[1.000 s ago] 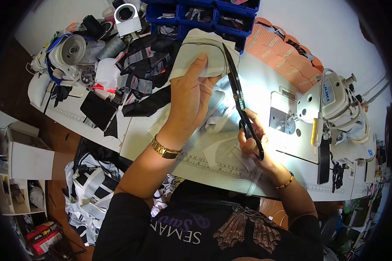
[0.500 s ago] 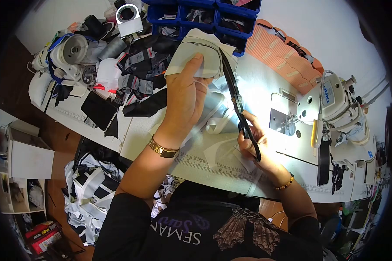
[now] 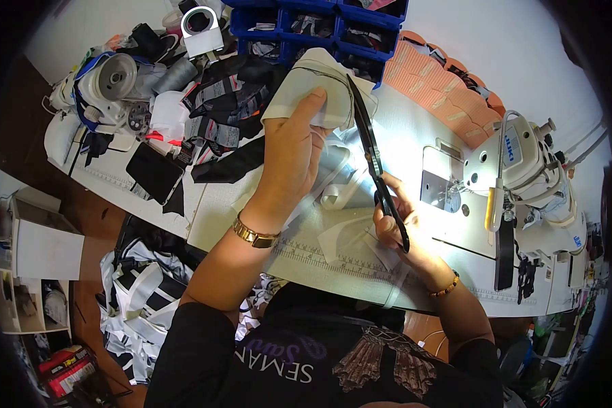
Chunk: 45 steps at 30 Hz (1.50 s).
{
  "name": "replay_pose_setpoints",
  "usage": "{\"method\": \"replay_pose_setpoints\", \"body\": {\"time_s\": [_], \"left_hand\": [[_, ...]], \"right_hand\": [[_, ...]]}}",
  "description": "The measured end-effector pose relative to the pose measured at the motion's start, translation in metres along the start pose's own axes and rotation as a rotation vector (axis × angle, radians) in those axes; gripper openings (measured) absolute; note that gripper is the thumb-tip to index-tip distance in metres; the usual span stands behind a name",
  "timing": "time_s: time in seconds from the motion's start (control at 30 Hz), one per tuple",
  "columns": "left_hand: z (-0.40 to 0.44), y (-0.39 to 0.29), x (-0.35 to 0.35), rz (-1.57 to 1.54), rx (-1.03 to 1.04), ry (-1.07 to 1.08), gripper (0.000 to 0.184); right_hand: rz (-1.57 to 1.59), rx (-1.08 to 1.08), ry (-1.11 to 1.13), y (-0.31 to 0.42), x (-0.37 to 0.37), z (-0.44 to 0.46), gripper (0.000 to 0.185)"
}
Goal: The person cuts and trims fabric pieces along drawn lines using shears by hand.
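1. The right hand [image 3: 402, 228], above the near part of the bench [image 3: 211, 211], has the fingers curled through and around the handles of black scissors [image 3: 370, 151]. These look rigid and rather heavy; the handle loops are the proper place to hold.
2. A little farther, the left hand [image 3: 291, 153] has its fingers closed upon a pale fabric piece [image 3: 336, 102], thumb lying on top.
3. This piece is raised above the bench, the blades along its right edge; whether they touch, one cannot tell. It seems light, soft and easily bent, so a flat pinch, away from the blades, should suit it.
4. Beyond it stand blue bins [image 3: 367, 49].
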<state>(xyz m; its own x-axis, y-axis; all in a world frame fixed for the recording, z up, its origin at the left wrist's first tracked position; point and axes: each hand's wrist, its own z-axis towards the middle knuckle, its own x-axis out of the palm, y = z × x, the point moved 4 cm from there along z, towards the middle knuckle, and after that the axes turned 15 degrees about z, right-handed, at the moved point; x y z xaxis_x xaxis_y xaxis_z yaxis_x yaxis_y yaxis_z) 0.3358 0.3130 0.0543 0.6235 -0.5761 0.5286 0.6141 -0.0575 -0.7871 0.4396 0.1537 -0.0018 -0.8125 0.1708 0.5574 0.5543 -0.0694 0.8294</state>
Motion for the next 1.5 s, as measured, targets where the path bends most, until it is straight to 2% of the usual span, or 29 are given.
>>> {"method": "replay_pose_setpoints", "body": {"time_s": [0.17, 0.43, 0.67, 0.93, 1.33, 1.5], "left_hand": [[0.003, -0.004, -0.006, -0.013, 0.025, -0.073, 0.027], [0.002, -0.007, -0.004, 0.031, -0.004, -0.038, 0.021], [0.005, -0.004, -0.003, 0.039, -0.026, 0.019, 0.022], [0.004, -0.009, -0.008, 0.062, -0.045, -0.043, 0.021], [0.007, -0.014, -0.018, 0.123, -0.068, 0.005, 0.021], [0.005, -0.015, -0.013, 0.162, -0.056, 0.034, 0.022]], "right_hand": [[-0.019, 0.015, 0.002, -0.002, 0.0, 0.0, 0.075], [-0.23, -0.019, -0.054, 0.005, 0.003, -0.001, 0.075], [-0.134, -0.001, -0.028, 0.005, 0.0, 0.0, 0.077], [-0.039, 0.014, 0.004, 0.001, -0.001, 0.0, 0.075], [-0.236, 0.07, -0.069, 0.009, -0.002, -0.001, 0.077], [-0.223, 0.071, -0.078, 0.012, 0.0, -0.001, 0.077]]}}
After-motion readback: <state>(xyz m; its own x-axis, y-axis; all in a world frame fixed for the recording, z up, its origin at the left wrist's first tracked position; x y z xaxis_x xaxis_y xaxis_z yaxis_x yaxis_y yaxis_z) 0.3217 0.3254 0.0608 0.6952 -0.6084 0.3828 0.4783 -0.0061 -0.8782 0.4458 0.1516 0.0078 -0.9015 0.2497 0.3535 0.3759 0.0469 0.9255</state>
